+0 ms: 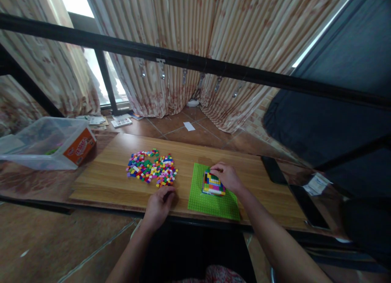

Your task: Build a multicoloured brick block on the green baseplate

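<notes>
A low block of multicoloured building bricks (214, 186) stands on a green studded baseplate (198, 203). My right hand (226, 176) reaches over its far edge, fingers pinched at the top around what looks like a small building brick, mostly hidden by the fingertips. To the left, loose small bricks (165, 169) of many colours lie in a spread-out pile. My left hand (159, 203) rests at the table's front edge, just below the near side of this pile. Its fingers are curled in with the thumb close to them, and whatever they may hold is hidden.
Everything lies on a wooden board (110, 181). A clear plastic bin (45, 140) with an orange label is at the far left. Two dark phone-like slabs (273, 170) lie at the right, near a crumpled packet (317, 184). A black metal bar (183, 62) with hanging clips crosses above.
</notes>
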`<move>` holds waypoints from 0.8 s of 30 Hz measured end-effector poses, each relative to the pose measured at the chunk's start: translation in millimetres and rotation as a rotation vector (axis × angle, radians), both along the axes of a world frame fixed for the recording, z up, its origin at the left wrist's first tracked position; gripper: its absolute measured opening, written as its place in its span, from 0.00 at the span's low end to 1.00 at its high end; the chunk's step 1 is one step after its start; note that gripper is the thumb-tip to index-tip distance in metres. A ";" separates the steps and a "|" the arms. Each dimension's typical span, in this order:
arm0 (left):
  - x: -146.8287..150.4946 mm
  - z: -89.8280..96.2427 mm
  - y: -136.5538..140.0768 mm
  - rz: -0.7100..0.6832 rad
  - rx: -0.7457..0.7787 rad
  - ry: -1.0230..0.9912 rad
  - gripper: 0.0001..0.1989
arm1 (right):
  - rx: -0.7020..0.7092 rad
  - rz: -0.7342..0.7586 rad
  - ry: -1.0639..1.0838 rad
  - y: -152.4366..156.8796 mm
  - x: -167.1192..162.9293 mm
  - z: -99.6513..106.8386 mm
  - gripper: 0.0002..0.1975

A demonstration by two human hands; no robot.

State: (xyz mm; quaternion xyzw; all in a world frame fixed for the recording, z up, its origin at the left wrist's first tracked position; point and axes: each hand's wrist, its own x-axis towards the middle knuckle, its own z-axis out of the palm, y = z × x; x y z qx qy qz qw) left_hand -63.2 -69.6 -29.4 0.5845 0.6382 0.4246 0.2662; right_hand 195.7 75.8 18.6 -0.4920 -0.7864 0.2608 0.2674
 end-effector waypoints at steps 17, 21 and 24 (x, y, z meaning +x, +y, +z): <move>1.5 1.3 -0.1 -0.008 0.029 0.009 0.10 | -0.004 0.075 -0.035 4.4 -0.8 -3.3 0.09; 2.0 1.8 0.0 -0.002 0.015 0.014 0.10 | -0.050 -0.002 0.078 3.7 1.1 -13.3 0.11; 2.0 2.6 -0.2 -0.008 0.013 0.019 0.11 | -0.093 -0.047 0.135 4.4 1.7 -18.0 0.13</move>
